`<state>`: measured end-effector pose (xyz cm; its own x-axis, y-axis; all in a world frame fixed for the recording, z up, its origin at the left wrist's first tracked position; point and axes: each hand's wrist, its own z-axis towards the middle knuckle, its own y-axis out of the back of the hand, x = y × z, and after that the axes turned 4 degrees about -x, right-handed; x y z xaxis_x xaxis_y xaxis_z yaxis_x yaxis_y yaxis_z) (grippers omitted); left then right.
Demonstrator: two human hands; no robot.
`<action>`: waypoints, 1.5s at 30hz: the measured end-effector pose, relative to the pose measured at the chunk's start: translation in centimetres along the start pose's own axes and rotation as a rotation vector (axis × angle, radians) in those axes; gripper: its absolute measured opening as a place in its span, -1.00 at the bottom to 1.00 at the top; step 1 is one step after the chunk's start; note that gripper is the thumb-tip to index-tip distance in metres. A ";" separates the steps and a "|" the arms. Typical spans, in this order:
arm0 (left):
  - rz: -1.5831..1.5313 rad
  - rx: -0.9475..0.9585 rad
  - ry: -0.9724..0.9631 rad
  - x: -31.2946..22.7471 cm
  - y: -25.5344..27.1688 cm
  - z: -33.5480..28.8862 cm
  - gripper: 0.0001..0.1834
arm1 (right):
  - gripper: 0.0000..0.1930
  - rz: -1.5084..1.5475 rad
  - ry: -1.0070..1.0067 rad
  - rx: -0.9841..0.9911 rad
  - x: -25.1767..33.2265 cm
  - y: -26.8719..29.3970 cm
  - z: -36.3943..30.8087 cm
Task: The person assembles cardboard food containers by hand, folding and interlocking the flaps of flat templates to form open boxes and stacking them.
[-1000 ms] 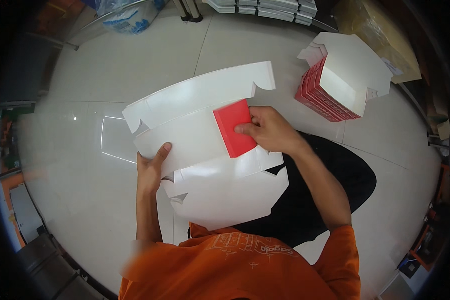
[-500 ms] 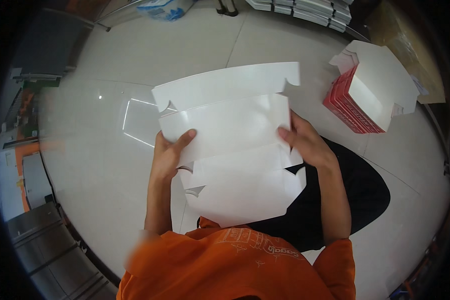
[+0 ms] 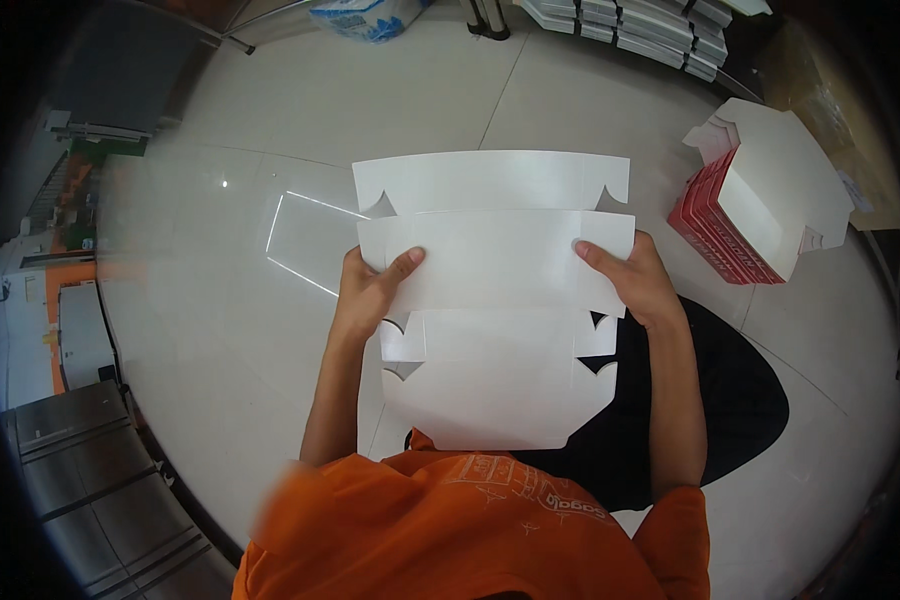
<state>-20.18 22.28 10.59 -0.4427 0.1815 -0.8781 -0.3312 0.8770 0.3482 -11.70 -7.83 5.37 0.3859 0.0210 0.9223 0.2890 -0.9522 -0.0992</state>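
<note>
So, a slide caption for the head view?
Both hands hold an unfolded white carton blank by its sides, with nested red-and-white boxes to the right.

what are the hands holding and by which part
A white unfolded box blank, by opposite ends of its wide middle panel: left hand on the left, right hand on the right.

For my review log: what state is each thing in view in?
White cardboard blank: unfolded, roughly flat, held up
Left hand: gripping the blank's left side, thumb on top
Right hand: gripping its right side, thumb on top
Red boxes: folded up, nested, top lid open
Brown package: open or shut, cannot tell
</note>
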 end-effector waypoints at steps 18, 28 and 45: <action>0.342 -0.099 -0.217 -1.1 -5.3 -3.0 -0.15 | -0.66 -0.211 0.129 0.000 3.7 -1.1 -3.2; -0.705 0.224 0.241 -0.1 -1.3 -1.4 -0.48 | -0.62 -0.150 0.125 -0.036 2.1 -0.7 -2.5; -0.180 0.270 0.083 1.5 -1.6 2.2 -0.77 | -0.40 0.000 0.082 0.114 0.7 0.9 -1.2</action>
<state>-18.50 22.14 7.98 -0.4674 -0.0138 -0.8840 -0.1820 0.9800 0.0809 -12.21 -8.98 6.35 0.3144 -0.0087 0.9492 0.3887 -0.9111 -0.1372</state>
